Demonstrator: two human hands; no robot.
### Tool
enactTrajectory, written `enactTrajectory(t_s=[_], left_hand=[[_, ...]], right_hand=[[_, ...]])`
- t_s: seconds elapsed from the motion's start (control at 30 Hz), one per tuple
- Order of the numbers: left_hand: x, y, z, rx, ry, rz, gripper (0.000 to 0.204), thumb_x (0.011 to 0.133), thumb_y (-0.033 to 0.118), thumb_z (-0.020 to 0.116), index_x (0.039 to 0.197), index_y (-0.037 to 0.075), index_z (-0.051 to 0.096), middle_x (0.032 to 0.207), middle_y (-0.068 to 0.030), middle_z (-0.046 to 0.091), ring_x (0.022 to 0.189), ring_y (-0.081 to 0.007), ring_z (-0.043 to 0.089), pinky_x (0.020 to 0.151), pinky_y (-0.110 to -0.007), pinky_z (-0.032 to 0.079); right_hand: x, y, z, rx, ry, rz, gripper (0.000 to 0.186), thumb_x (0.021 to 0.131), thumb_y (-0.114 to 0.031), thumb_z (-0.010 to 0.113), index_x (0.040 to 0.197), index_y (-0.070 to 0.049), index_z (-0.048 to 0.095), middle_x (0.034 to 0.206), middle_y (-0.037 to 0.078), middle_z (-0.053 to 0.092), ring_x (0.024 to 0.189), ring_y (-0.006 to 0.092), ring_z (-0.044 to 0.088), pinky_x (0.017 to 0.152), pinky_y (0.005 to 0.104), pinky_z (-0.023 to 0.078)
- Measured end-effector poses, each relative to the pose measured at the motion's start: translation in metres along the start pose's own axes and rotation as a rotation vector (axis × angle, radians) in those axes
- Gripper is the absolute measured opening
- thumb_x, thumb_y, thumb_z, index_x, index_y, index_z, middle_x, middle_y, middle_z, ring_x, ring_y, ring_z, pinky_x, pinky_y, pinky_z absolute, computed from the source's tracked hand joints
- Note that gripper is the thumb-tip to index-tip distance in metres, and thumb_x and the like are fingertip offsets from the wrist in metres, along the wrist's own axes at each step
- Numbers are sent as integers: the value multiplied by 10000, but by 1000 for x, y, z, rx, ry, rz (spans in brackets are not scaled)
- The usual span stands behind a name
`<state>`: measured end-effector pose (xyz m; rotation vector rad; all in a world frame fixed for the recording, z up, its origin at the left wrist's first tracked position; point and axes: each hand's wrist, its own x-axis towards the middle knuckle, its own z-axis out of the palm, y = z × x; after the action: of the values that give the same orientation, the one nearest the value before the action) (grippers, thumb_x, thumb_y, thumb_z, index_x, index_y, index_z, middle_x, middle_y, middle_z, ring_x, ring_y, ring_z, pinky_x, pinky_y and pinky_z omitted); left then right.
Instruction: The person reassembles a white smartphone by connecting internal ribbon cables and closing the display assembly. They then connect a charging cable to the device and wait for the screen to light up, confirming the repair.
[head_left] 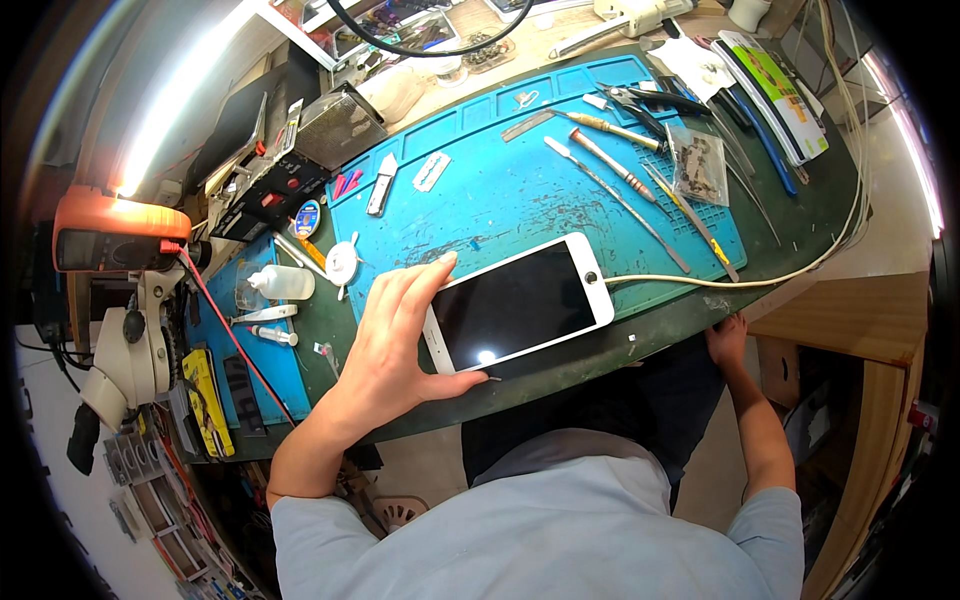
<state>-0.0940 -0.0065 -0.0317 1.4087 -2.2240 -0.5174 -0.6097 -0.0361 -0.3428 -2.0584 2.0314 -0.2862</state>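
A white smartphone with a dark screen (510, 305) lies at a slant near the front of the blue mat (395, 245), with a white cable (680, 280) running from its right end. My left hand (400, 340) grips the phone's left end between thumb and fingers. At the bench's front edge, below and right of the phone, my right hand (726, 335) has its fingers bent; whatever they hold or touch is hidden. Behind the phone lie a white tool strip (430, 172) and a small white-and-dark device (382, 184).
An orange multimeter (120, 232), a microscope arm (140, 350), a metal box (340, 130) and bottles (285, 282) crowd the left. Several slim tools (615, 200), pliers (640, 105) and a parts bag (698, 165) lie right. A black cable (430, 52) arches above. Wooden furniture (850, 320) stands right.
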Motion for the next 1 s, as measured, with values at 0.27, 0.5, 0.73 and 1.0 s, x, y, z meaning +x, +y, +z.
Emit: enactTrajectory(t_s=[0.27, 0.5, 0.73, 1.0], left_hand=[[2, 5, -2, 26, -21, -56, 1150, 515, 154, 965, 1500, -6, 395, 1245, -163, 566, 1149, -341, 539, 1018, -434, 443], [4, 5, 1, 24, 22, 16, 1152, 519, 162, 971, 1498, -2, 387, 1255, -174, 557, 1135, -329, 554, 1006, -424, 466], [0, 7, -1, 7, 39, 12, 1108, 528, 160, 969, 1473, -16, 416, 1254, -190, 560, 1127, -372, 533, 993, -450, 457], [-1, 4, -5, 0, 16, -2, 1066, 570, 164, 949, 1486, 14, 425, 1286, -168, 543, 1152, -361, 525, 1006, -437, 449]], right_hand=[[-1, 1, 2, 164, -24, 37, 300, 793, -178, 712, 1076, -75, 708, 1149, 171, 677, 1141, 379, 601, 1042, 490, 448], [0, -7, -15, 69, 70, 1, 263, 825, -218, 643, 1033, -94, 746, 1170, 105, 686, 1219, 334, 569, 1102, 478, 396], [-1, -8, -8, 52, 82, 0, 261, 827, -228, 656, 1041, -105, 737, 1172, 98, 683, 1223, 329, 562, 1094, 486, 391], [-2, -5, 2, 15, 47, -21, 253, 847, -219, 658, 1063, -105, 723, 1183, 109, 673, 1208, 336, 562, 1080, 498, 398]])
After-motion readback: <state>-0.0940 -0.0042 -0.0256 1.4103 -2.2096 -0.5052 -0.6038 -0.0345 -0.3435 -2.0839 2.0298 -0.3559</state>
